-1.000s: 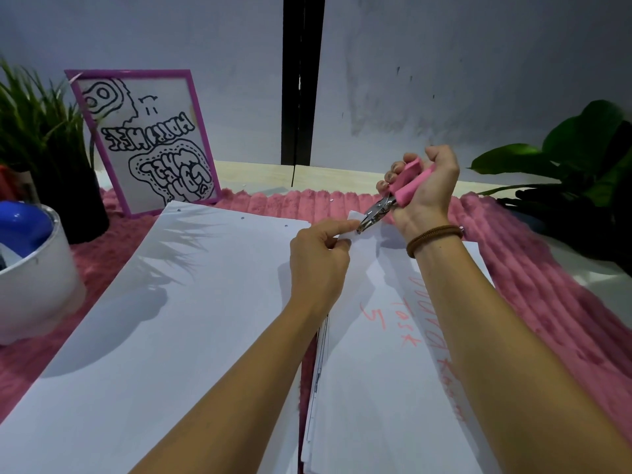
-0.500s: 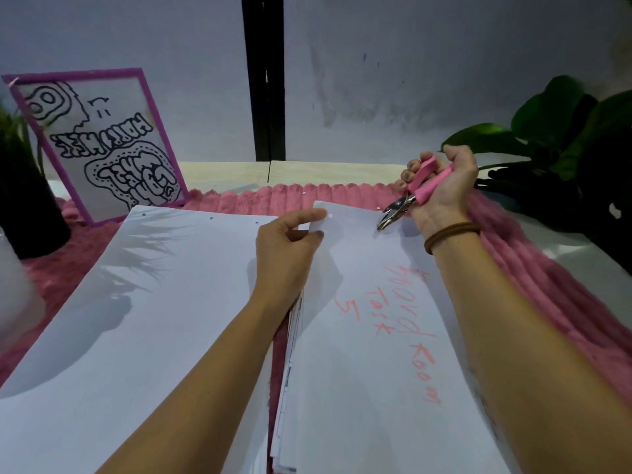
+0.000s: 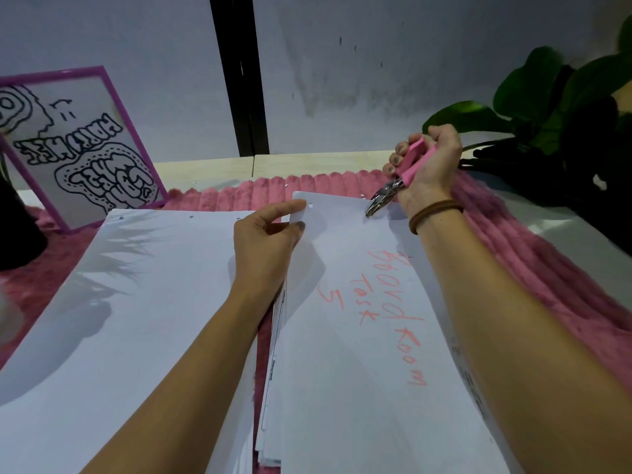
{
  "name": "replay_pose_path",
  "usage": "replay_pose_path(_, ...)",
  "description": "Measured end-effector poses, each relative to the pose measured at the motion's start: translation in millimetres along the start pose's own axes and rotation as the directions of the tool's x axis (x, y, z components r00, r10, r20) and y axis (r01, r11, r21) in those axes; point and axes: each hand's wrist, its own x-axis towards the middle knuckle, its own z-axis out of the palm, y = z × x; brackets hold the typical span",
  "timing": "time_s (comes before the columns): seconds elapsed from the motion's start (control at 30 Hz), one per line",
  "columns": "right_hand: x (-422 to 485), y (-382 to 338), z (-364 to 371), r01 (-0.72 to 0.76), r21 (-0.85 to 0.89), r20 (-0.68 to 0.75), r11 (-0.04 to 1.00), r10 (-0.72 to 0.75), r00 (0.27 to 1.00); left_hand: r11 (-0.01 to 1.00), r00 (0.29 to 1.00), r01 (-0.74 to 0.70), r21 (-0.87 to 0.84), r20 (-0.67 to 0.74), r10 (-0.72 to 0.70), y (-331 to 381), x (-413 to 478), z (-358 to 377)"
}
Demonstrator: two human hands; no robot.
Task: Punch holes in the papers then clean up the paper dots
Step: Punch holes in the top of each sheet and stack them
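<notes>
**Second hole lined up on the far edge**

Pink ribbed mat (image 3: 533,261) covers the tabletop (image 3: 205,169). Two stacks of white paper lie on it, long axes running away from the person: left stack (image 3: 136,319), already holed along its far edge, and right stack (image 3: 359,354), top sheet marked in red. Leafy plant (image 3: 547,107) far right, framed drawing (image 3: 78,148) far left. Dark pot (image 3: 13,227) at the left edge, contents cut off.

Left hand (image 3: 263,241) pinches the top sheet's far left corner, beside one punched hole (image 3: 310,205). Right hand (image 3: 431,165) grips the hole punch (image 3: 400,179) in a fist. Pink handles up-right, metal nose down-left at the sheet's far edge, near its right corner. Paper dots (image 3: 286,186) scattered on the mat beyond.

A second ago the nose sat at the pinched corner. The white bowl has all but left the frame.
</notes>
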Motion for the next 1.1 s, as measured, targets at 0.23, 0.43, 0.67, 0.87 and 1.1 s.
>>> replay_pose_path(0.23, 0.1, -0.1, 0.5, 0.006, -0.009, -0.014, 1.0, -0.006, 1.0, 1.0, 1.0, 0.005, 0.005, -0.002, -0.005, 1.0, -0.9, 0.0)
replay_pose_path(0.43, 1.9, 0.4, -1.0, -0.004, -0.024, -0.015, 1.0, 0.003, 1.0, 1.0, 1.0, -0.005, 0.009, 0.003, 0.005, -0.2, 0.0, -0.3)
replay_pose_path(0.67, 3.7, -1.1, -3.9, -0.011, -0.011, -0.007, 1.0, 0.011, 1.0, 1.0, 1.0, -0.009, 0.028, -0.007, 0.009, 0.4, -0.4, 0.2)
replay_pose_path(0.87, 3.8, -0.2, -3.7, 0.002, -0.02, -0.015, 1.0, -0.002, 1.0, 1.0, 1.0, -0.008, 0.026, -0.009, 0.008, 0.4, 0.5, 0.1)
replay_pose_path(1.1, 3.5, 1.0, -4.5, 0.02, -0.025, -0.039, 0.999, -0.021, 0.999, 0.999, 1.0, -0.015, 0.042, 0.01, 0.015, -1.9, 1.9, 0.3)
